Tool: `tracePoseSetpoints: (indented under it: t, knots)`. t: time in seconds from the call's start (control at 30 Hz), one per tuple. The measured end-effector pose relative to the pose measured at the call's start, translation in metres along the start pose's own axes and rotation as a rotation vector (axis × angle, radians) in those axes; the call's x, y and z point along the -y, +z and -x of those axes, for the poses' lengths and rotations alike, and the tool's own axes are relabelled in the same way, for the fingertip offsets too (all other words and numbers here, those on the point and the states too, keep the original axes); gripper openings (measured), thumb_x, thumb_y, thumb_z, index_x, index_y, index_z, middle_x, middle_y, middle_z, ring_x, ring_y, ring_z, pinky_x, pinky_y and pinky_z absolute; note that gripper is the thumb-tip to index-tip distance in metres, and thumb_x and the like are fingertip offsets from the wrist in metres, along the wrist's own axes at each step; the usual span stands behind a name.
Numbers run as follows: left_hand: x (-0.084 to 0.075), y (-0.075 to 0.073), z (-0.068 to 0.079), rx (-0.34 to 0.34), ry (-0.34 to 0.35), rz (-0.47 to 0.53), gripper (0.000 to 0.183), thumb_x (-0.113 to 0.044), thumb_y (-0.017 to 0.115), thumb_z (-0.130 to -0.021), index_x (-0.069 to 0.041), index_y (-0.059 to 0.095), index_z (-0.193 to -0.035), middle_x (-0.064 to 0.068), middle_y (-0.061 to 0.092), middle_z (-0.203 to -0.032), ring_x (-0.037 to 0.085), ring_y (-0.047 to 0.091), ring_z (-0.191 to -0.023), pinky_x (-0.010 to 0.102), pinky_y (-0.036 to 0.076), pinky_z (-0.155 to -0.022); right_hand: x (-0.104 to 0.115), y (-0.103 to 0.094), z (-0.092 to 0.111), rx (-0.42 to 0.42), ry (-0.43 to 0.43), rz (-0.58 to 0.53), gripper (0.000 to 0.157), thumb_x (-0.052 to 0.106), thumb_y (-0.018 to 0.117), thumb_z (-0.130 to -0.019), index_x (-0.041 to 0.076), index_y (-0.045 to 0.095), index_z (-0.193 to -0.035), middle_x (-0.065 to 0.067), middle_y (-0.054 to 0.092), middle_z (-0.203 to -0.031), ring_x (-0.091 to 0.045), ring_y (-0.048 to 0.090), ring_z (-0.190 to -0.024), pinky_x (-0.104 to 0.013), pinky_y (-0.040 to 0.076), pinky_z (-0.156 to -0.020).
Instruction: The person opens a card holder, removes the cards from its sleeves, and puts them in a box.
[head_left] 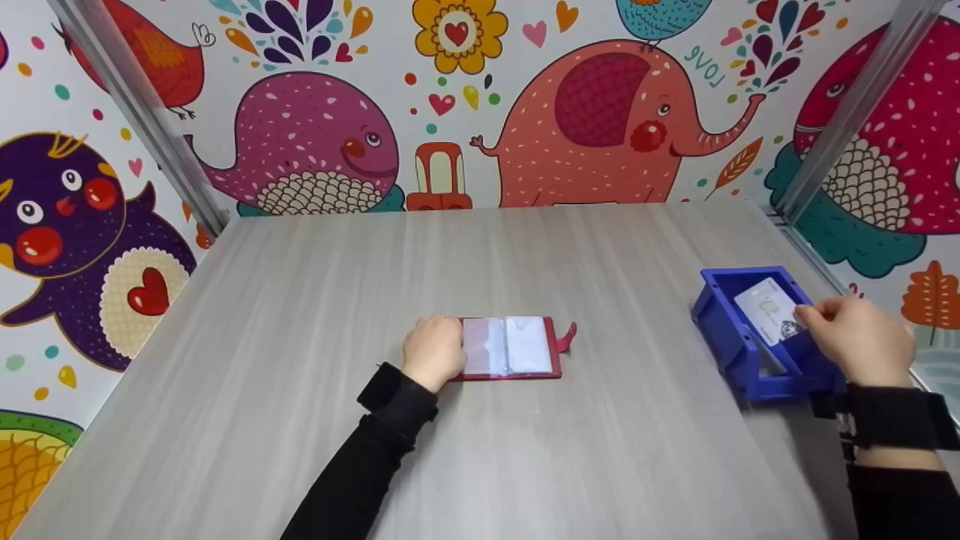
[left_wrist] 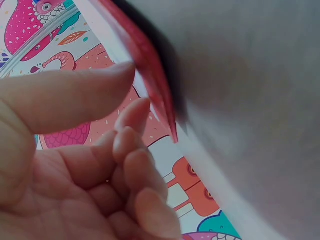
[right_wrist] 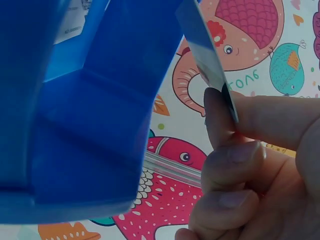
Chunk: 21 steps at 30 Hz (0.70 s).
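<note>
A red card holder lies open on the table, its clear plastic sleeves facing up and a small strap sticking out on the right. My left hand pinches its left edge; in the left wrist view the thumb and index finger meet the red cover. Over the blue bin, my right hand holds a white card marked VIP. Thumb and index finger grip the card's lower corner, seen edge-on in the right wrist view. Another card is inside the bin.
The bin stands at the right side of the wood-grain table. Printed cartoon panels wall the table at the back and sides, with metal posts at the corners.
</note>
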<state>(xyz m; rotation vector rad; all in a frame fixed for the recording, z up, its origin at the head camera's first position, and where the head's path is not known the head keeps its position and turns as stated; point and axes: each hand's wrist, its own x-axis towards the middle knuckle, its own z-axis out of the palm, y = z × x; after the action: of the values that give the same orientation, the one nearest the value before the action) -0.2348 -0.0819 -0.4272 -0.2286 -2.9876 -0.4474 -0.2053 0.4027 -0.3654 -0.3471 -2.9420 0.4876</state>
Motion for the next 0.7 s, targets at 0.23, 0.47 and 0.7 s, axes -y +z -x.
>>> tracePoseSetpoints:
  t: [0.23,0.47,0.7]
  knots:
    - [0.0006,0.0003,-0.0006,0.007,-0.009,0.006,0.004,-0.003,0.069,-0.076,-0.001,0.068,-0.079,0.014,0.067,-0.088,0.036,0.063,-0.085,0.050,0.052,-0.070,-0.0011,0.0032,-0.0007,0.018,0.001,0.012,0.045,0.033,0.056,-0.098,-0.011,0.064,-0.101,-0.025,0.065,-0.085,-0.039,0.056,-0.076,-0.059,0.033,-0.071]
    - [-0.0003,-0.0005,-0.0004,0.008,-0.008,0.004,0.004,-0.003,0.067,-0.077,-0.001,0.069,-0.080,0.014,0.066,-0.087,0.036,0.063,-0.085,0.050,0.053,-0.067,-0.0015,0.0060,0.0005,0.019,-0.002,0.114,0.045,0.031,0.055,-0.099,-0.013,0.064,-0.102,-0.032,0.065,-0.091,-0.048,0.057,-0.079,-0.060,0.032,-0.072]
    - [-0.0002,-0.0007,0.0000,-0.006,-0.012,0.011,0.005,-0.003,0.066,-0.077,-0.002,0.069,-0.081,0.015,0.067,-0.089,0.037,0.063,-0.086,0.050,0.052,-0.067,0.0076,0.0078,0.0046,-0.037,-0.053,0.084,0.048,0.033,0.057,-0.099,-0.015,0.064,-0.105,-0.034,0.064,-0.100,-0.054,0.056,-0.090,-0.062,0.031,-0.075]
